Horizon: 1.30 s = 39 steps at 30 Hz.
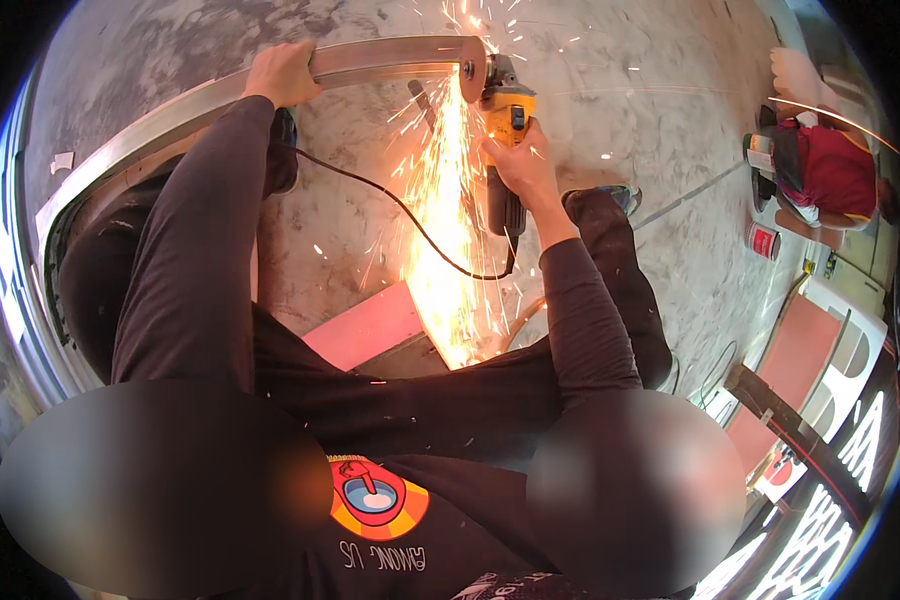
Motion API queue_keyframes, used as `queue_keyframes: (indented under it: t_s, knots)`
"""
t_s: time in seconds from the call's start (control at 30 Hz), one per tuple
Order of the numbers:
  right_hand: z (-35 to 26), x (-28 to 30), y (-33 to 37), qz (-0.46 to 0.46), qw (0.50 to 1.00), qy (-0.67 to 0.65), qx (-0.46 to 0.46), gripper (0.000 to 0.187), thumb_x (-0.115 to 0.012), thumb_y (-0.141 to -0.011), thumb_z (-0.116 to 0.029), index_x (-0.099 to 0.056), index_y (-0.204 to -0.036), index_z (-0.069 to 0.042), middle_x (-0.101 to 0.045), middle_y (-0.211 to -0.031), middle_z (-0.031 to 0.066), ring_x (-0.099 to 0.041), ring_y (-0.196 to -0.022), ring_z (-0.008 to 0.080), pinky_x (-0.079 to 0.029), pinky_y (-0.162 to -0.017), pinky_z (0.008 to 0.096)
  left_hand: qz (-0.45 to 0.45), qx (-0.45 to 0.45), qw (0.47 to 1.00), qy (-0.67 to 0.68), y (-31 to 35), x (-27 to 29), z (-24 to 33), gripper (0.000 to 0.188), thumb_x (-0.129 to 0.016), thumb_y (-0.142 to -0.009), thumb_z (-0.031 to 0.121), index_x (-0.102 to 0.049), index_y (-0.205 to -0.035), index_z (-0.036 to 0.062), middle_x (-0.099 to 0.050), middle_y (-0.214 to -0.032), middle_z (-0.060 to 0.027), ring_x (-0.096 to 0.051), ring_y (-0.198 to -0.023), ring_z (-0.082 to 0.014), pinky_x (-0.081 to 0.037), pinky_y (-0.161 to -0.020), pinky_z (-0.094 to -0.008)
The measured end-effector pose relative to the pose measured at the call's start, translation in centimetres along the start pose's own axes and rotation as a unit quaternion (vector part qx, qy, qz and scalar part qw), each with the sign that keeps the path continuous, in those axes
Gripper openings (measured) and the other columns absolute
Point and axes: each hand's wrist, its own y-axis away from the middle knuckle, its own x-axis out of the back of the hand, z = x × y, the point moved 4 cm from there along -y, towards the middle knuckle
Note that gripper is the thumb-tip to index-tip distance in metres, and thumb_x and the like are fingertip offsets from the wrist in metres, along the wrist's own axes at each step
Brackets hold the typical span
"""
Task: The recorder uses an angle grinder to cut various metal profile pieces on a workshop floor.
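Observation:
My left hand (282, 74) is closed over a long square metal tube (385, 58), which runs from the far middle down to the left. My right hand (526, 166) is wrapped around the body of a yellow and black angle grinder (511, 108). The grinder's round disc (474, 70) meets the tube's right end. Bright sparks (448, 230) stream from that contact down toward my legs, and some fly upward. A black power cord (410, 215) hangs from the grinder's rear and loops left across the floor.
Between my legs lies a pink flat piece (365, 325), partly behind the sparks. On the right, a person in a dark red shirt (835, 170) crouches near a red and white can (762, 241). Pink and white panels (795, 345) stand at the lower right on the concrete floor (690, 130).

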Motion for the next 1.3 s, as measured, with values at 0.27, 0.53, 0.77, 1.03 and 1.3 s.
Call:
queue_keyframes:
  t_s: [0.27,0.53,0.77,1.03,1.3]
  knots:
    - [0.9,0.2,0.9,0.015,0.998,0.056,-0.018,0.054,-0.08,-0.075,-0.032,-0.059,-0.111,0.002,-0.07,-0.098,0.0153,-0.069,-0.087,0.0263,-0.054,-0.079,0.0372,-0.002,0.002,1.0,-0.014,0.0,0.3,0.4,0.033,-0.075,-0.067,0.023,-0.063,-0.093,0.0071,-0.07,-0.089,-0.0183,-0.067,-0.088,-0.0406,-0.053,-0.077,-0.0485]
    - [1.1,-0.1,1.1,0.039,0.999,0.015,0.024,0.054,-0.078,-0.07,-0.032,-0.06,-0.106,0.004,-0.069,-0.093,0.0197,-0.069,-0.083,0.0333,-0.054,-0.076,0.0414,-0.008,0.02,1.0,-0.011,0.0,0.4,0.5,0.035,-0.076,-0.066,0.025,-0.064,-0.094,0.008,-0.071,-0.09,-0.0181,-0.068,-0.089,-0.0399,-0.053,-0.078,-0.0478]
    - [1.4,-0.3,0.1,0.035,0.999,0.031,0.012,0.055,-0.078,-0.07,-0.032,-0.059,-0.106,0.004,-0.07,-0.095,0.0221,-0.07,-0.089,0.0365,-0.055,-0.078,0.0427,-0.017,0.024,1.0,-0.001,0.2,0.8,1.0,0.038,-0.075,-0.068,0.027,-0.065,-0.099,0.0063,-0.071,-0.094,-0.0188,-0.067,-0.093,-0.0401,-0.053,-0.081,-0.0486]
    - [1.2,-0.5,0.8,0.021,0.999,0.04,-0.029,0.057,-0.077,-0.071,-0.031,-0.055,-0.111,0.004,-0.069,-0.099,0.024,-0.069,-0.092,0.0382,-0.054,-0.081,0.0437,-0.028,0.025,0.999,0.001,0.2,0.4,0.5,0.038,-0.074,-0.071,0.026,-0.065,-0.101,0.0062,-0.071,-0.095,-0.019,-0.067,-0.095,-0.0402,-0.053,-0.082,-0.0485]
    - [1.3,-0.7,0.7,0.03,0.999,0.035,-0.007,0.054,-0.076,-0.073,-0.031,-0.055,-0.11,0.002,-0.069,-0.098,0.0188,-0.069,-0.091,0.0328,-0.054,-0.081,0.0415,-0.001,0.015,1.0,0.009,0.2,0.2,0.4,0.05,-0.079,-0.066,0.029,-0.064,-0.106,0.0036,-0.07,-0.091,-0.0208,-0.067,-0.09,-0.0414,-0.053,-0.079,-0.0507]
